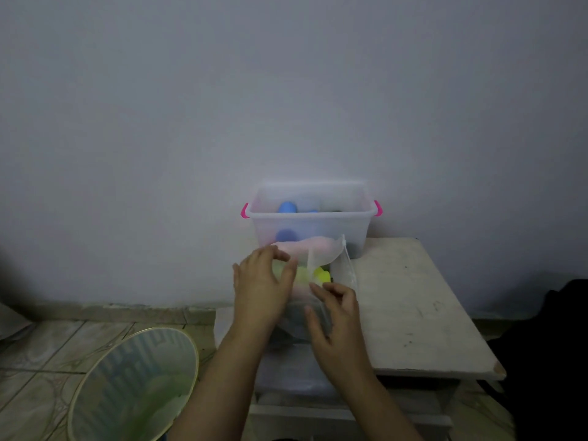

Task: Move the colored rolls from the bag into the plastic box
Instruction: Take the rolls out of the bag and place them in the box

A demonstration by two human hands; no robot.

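Observation:
A clear plastic box [310, 214] with pink side clips stands at the back of a white table, against the wall. Blue rolls [287, 207] lie inside it. In front of the box lies a translucent zip bag [345, 272] with yellow rolls [319, 274] and a pink one [315, 248] showing through. My left hand [261, 283] grips the bag's left side over the rolls. My right hand [334, 316] pinches the bag's near edge. The lower part of the bag is hidden by both hands.
The white table [410, 300] stretches to the right, scuffed and bare. A round mesh basket [133, 386] stands on the tiled floor at the lower left. Something dark [553, 345] sits at the right edge.

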